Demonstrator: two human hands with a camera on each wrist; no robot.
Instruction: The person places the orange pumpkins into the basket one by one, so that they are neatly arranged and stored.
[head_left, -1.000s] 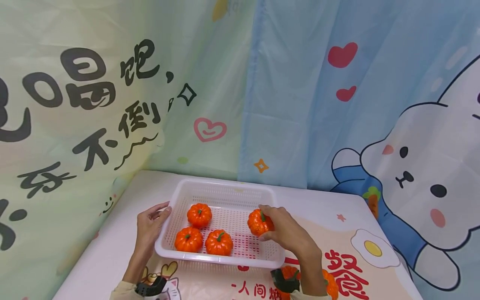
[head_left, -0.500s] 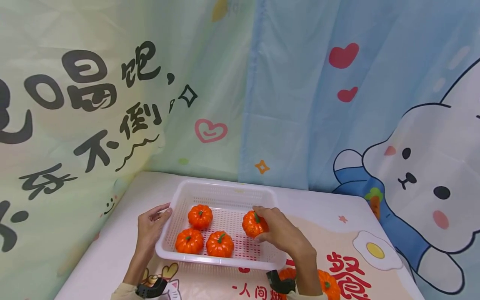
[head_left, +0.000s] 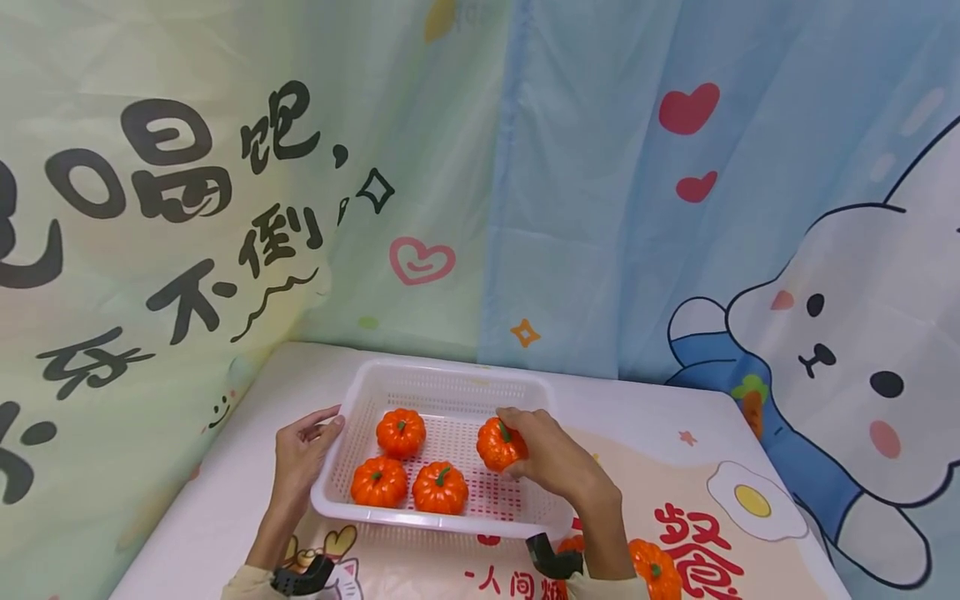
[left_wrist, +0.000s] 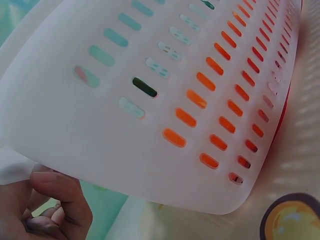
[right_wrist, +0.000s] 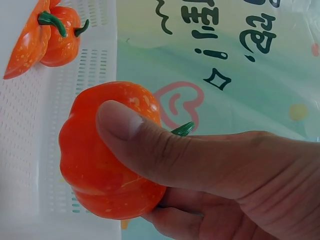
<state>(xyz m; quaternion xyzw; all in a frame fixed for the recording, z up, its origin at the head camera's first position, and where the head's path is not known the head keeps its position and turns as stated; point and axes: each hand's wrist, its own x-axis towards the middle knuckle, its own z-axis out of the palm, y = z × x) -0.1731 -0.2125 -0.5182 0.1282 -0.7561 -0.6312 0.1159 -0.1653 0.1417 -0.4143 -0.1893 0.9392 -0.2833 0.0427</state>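
A white perforated plastic basket (head_left: 442, 523) stands on the table, with three small orange pumpkins inside: one at the back left (head_left: 401, 433), one at the front left (head_left: 378, 482) and one at the front middle (head_left: 440, 488). My right hand (head_left: 557, 454) grips a fourth-like orange pumpkin (head_left: 501, 444) over the basket's right side; in the right wrist view the thumb presses across this pumpkin (right_wrist: 115, 165), its green stem showing beside the thumb. At the basket's left end, my left hand (head_left: 302, 450) holds the rim, and the left wrist view shows the curled fingers (left_wrist: 60, 200) at that rim.
More orange pumpkins lie on the table in front of the basket, one right of my right forearm (head_left: 654, 568) and another partly hidden behind the wrist strap (head_left: 553, 557). A printed cloth (head_left: 697, 492) covers the table. Patterned curtains (head_left: 562, 208) hang behind and at the left.
My right hand has moved a little to the left with the pumpkin, further in over the basket. The left hand and the basket have stayed in place.
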